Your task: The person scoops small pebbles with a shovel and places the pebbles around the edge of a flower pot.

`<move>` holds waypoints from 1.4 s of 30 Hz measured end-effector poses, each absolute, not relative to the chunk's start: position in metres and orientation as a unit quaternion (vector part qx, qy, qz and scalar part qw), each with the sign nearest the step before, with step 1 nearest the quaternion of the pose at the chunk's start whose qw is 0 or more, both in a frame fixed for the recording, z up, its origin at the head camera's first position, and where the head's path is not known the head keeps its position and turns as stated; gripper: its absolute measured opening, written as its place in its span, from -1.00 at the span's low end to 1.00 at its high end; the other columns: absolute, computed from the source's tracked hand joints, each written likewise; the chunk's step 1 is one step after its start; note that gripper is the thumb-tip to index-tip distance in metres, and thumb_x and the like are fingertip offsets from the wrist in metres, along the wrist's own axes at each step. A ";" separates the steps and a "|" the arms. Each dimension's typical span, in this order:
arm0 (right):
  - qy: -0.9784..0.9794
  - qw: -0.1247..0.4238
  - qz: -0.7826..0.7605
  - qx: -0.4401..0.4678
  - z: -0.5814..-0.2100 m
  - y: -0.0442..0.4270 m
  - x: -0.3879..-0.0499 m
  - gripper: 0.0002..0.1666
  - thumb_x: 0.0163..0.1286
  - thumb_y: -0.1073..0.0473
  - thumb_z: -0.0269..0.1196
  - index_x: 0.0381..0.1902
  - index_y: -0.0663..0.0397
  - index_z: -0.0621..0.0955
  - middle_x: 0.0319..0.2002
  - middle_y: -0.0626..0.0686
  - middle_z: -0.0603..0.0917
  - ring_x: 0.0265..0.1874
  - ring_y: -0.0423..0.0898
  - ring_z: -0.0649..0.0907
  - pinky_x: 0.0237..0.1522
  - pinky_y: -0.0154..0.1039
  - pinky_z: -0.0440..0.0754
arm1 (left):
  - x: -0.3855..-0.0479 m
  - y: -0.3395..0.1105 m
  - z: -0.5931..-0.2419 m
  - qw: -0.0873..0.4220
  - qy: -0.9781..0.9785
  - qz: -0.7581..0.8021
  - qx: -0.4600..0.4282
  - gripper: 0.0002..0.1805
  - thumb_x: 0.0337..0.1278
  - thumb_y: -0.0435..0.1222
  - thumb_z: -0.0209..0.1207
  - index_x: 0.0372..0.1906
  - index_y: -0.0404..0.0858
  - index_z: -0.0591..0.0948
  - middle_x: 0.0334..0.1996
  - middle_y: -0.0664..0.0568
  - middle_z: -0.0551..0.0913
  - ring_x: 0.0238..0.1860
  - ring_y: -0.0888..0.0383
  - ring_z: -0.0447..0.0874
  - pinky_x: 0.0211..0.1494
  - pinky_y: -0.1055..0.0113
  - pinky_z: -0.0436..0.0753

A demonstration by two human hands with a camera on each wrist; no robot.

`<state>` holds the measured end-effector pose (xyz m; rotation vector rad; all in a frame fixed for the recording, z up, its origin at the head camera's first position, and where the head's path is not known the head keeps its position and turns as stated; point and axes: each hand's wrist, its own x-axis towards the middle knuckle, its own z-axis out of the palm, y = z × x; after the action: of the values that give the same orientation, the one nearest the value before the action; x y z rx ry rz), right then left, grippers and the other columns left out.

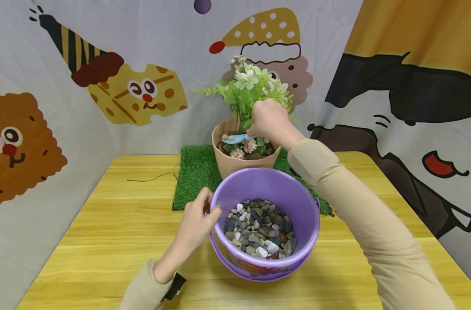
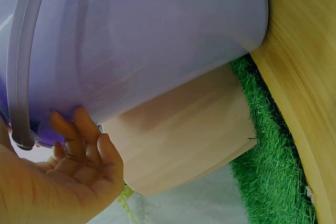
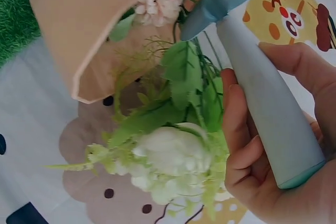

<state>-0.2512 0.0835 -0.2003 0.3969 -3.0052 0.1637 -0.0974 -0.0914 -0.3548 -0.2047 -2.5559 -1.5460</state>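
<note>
A small blue toy shovel (image 1: 234,139), with a few pebbles on its blade, is in my right hand (image 1: 271,120). The fingers wrap round its thick pale handle (image 3: 273,98) in the right wrist view. The blade is over the opening of a beige plant pot (image 1: 245,167) holding white-green flowers (image 1: 258,82) and pink blossoms (image 1: 249,145). In front stands a purple bucket (image 1: 258,183), with many mixed pebbles (image 1: 258,228) at its bottom. My left hand (image 1: 194,221) grips the bucket's left rim, its curled fingers against the outer wall (image 2: 152,40) in the left wrist view.
Under the pot lies a green artificial grass mat (image 1: 196,176) on the wooden table (image 1: 92,241). A thin dark cord (image 1: 154,177) trails left of the mat. The bucket's handle (image 1: 255,277) hangs down at its front. Behind is a cartoon-printed cloth (image 1: 162,26).
</note>
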 end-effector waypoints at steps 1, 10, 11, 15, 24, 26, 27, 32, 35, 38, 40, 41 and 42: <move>-0.989 0.052 0.048 0.127 -0.199 0.081 -0.251 -0.55 0.00 0.04 0.38 -0.78 -0.03 0.33 -0.74 -0.08 0.30 -0.64 -0.11 0.39 -0.65 -0.27 0.41 | -0.097 -0.091 -0.355 0.073 -0.851 -0.515 -0.068 -0.88 -0.08 -0.40 0.10 -0.43 -0.22 0.39 -0.60 -0.02 0.54 -0.58 0.20 0.49 -0.61 0.44 0.56; -0.993 0.036 -0.005 0.111 -0.191 0.069 -0.248 -0.61 0.06 0.03 0.33 -0.65 -0.01 0.33 -0.51 0.02 0.46 -0.47 -0.04 0.48 -0.61 -0.24 0.37 | -0.097 -0.091 -0.355 0.075 -0.854 -0.510 -0.069 -0.88 -0.08 -0.40 0.11 -0.43 -0.22 0.38 -0.60 -0.02 0.54 -0.59 0.20 0.49 -0.62 0.45 0.56; -0.993 0.036 -0.005 0.109 -0.190 0.068 -0.247 -0.61 0.06 0.04 0.33 -0.65 -0.01 0.33 -0.51 0.02 0.47 -0.46 -0.04 0.48 -0.60 -0.24 0.37 | -0.097 -0.091 -0.355 0.076 -0.854 -0.510 -0.069 -0.88 -0.08 -0.40 0.11 -0.44 -0.22 0.38 -0.60 -0.02 0.54 -0.59 0.20 0.49 -0.62 0.45 0.56; -0.994 0.030 0.000 0.101 -0.188 0.065 -0.246 -0.60 0.05 0.05 0.32 -0.67 -0.02 0.30 -0.54 0.00 0.43 -0.48 -0.05 0.46 -0.60 -0.25 0.37 | -0.097 -0.091 -0.355 0.077 -0.854 -0.510 -0.068 -0.87 -0.08 -0.41 0.11 -0.44 -0.21 0.38 -0.60 -0.02 0.54 -0.58 0.20 0.49 -0.61 0.46 0.57; -0.995 0.023 -0.015 0.097 -0.184 0.059 -0.244 -0.69 0.08 0.01 0.33 -0.60 -0.02 0.43 -0.45 0.02 0.53 -0.47 -0.05 0.49 -0.61 -0.25 0.41 | -0.098 -0.092 -0.355 0.077 -0.854 -0.510 -0.068 -0.88 -0.09 -0.41 0.10 -0.43 -0.22 0.39 -0.60 -0.02 0.55 -0.58 0.20 0.49 -0.61 0.45 0.57; -0.995 0.025 -0.014 0.100 -0.183 0.058 -0.244 -0.74 0.08 0.02 0.32 -0.56 -0.01 0.48 -0.42 0.03 0.56 -0.46 -0.05 0.52 -0.59 -0.24 0.47 | -0.098 -0.092 -0.355 0.078 -0.854 -0.509 -0.070 -0.89 -0.10 -0.41 0.09 -0.42 -0.23 0.39 -0.60 -0.03 0.55 -0.58 0.20 0.49 -0.61 0.45 0.57; -0.994 0.027 -0.012 0.102 -0.183 0.057 -0.245 -0.76 0.08 0.05 0.30 -0.56 -0.01 0.48 -0.42 0.03 0.56 -0.46 -0.05 0.52 -0.58 -0.23 0.49 | -0.098 -0.092 -0.355 0.077 -0.854 -0.509 -0.070 -0.89 -0.10 -0.40 0.09 -0.42 -0.23 0.39 -0.60 -0.03 0.55 -0.58 0.20 0.50 -0.61 0.45 0.57; -0.994 0.036 -0.004 0.107 -0.181 0.056 -0.244 -0.79 0.06 0.11 0.24 -0.60 -0.01 0.42 -0.40 0.05 0.56 -0.45 -0.03 0.51 -0.53 -0.18 0.55 | -0.098 -0.092 -0.355 0.074 -0.855 -0.509 -0.068 -0.89 -0.08 -0.40 0.09 -0.42 -0.23 0.39 -0.59 -0.03 0.56 -0.58 0.20 0.50 -0.62 0.45 0.57; -0.993 0.038 0.000 0.108 -0.182 0.057 -0.244 -0.70 0.09 0.05 0.28 -0.62 -0.01 0.39 -0.41 0.05 0.55 -0.44 -0.02 0.53 -0.52 -0.17 0.55 | -0.098 -0.092 -0.356 0.074 -0.854 -0.510 -0.067 -0.89 -0.09 -0.39 0.09 -0.42 -0.23 0.39 -0.59 -0.03 0.56 -0.58 0.19 0.50 -0.62 0.45 0.57; -0.993 0.041 0.010 0.111 -0.183 0.060 -0.242 -0.62 0.09 0.02 0.31 -0.65 -0.01 0.34 -0.48 0.02 0.48 -0.46 -0.03 0.51 -0.53 -0.20 0.51 | -0.098 -0.092 -0.356 0.076 -0.854 -0.511 -0.068 -0.89 -0.09 -0.40 0.09 -0.41 -0.24 0.40 -0.59 -0.04 0.56 -0.58 0.19 0.50 -0.62 0.45 0.57; -0.993 0.044 0.019 0.110 -0.184 0.063 -0.241 -0.59 0.09 0.03 0.32 -0.67 -0.01 0.31 -0.55 0.00 0.39 -0.50 -0.04 0.47 -0.56 -0.22 0.46 | -0.098 -0.091 -0.356 0.076 -0.854 -0.511 -0.068 -0.89 -0.08 -0.40 0.09 -0.41 -0.24 0.39 -0.59 -0.04 0.56 -0.58 0.19 0.50 -0.62 0.45 0.57; -0.993 0.046 0.023 0.110 -0.185 0.064 -0.240 -0.56 0.08 0.03 0.32 -0.68 -0.01 0.28 -0.58 -0.01 0.34 -0.52 -0.05 0.44 -0.57 -0.23 0.42 | -0.097 -0.091 -0.356 0.077 -0.854 -0.511 -0.068 -0.89 -0.08 -0.40 0.09 -0.41 -0.24 0.39 -0.59 -0.04 0.56 -0.58 0.19 0.50 -0.62 0.45 0.57; -0.992 0.049 0.026 0.110 -0.185 0.066 -0.239 -0.55 0.08 0.03 0.32 -0.69 -0.01 0.27 -0.61 -0.02 0.29 -0.54 -0.06 0.41 -0.58 -0.24 0.39 | -0.097 -0.091 -0.356 0.076 -0.853 -0.511 -0.068 -0.89 -0.08 -0.40 0.09 -0.42 -0.23 0.39 -0.59 -0.04 0.56 -0.58 0.19 0.50 -0.62 0.45 0.58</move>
<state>-0.2392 0.0660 -0.1855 0.3351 -3.0233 0.0799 -0.0974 -0.0913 -0.3557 -0.2049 -2.5581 -1.5325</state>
